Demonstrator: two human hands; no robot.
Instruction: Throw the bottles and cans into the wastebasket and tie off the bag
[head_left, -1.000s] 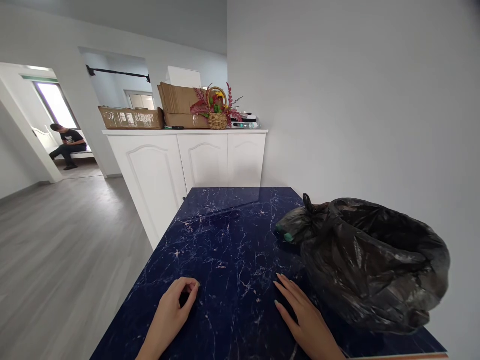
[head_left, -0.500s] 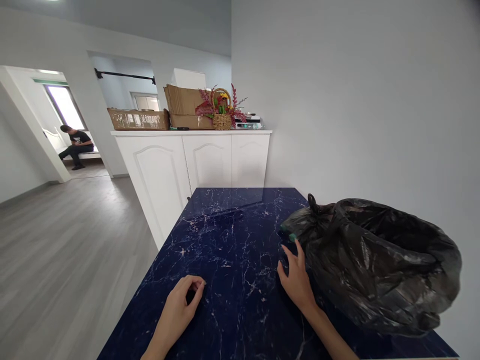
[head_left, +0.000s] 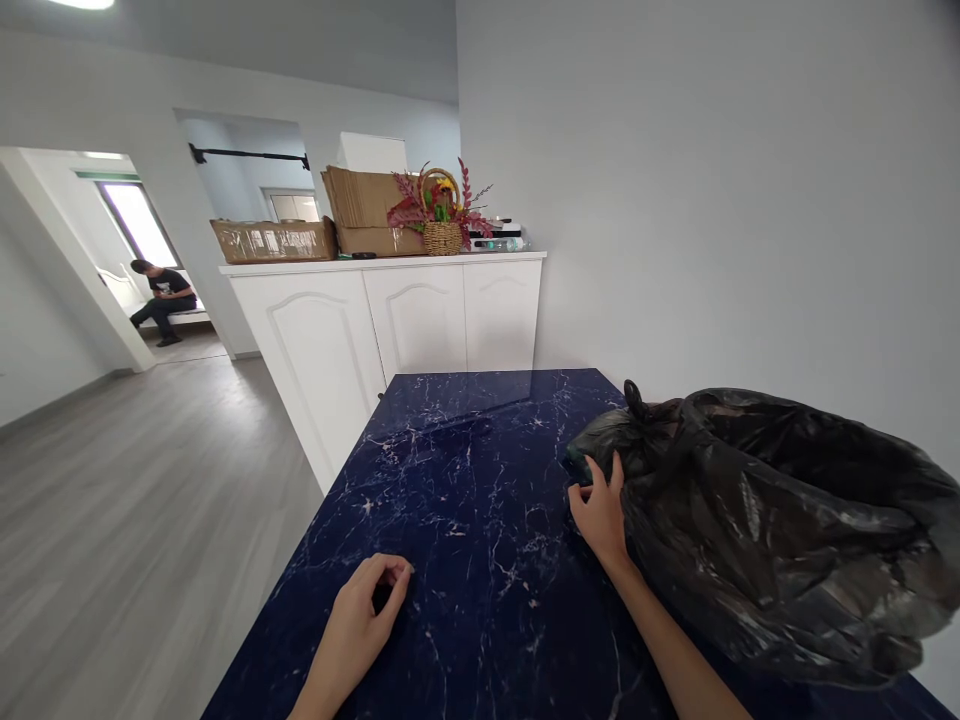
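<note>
- Just beyond the right hand [head_left: 602, 515], fingers spread: a small knotted black plastic bag [head_left: 604, 435], contact unclear.
- Right of that hand: a large open-mouthed black plastic bag [head_left: 780, 560].
- Well left: the left hand [head_left: 361, 608], curled closed, over the veined blue worktop [head_left: 450, 490].

At seven o'clock, the person's left hand [head_left: 360, 608] is bare, with slim fingers [head_left: 375, 566]; it narrows at the wrist [head_left: 339, 645] into a smooth left forearm [head_left: 319, 688], uncovered to the view's lower edge. Between four and five o'clock, the right hand [head_left: 602, 520] is bare too, slender-fingered, above a long, slim, uncovered right forearm [head_left: 667, 640]. Nail detail is too small to make out.
</note>
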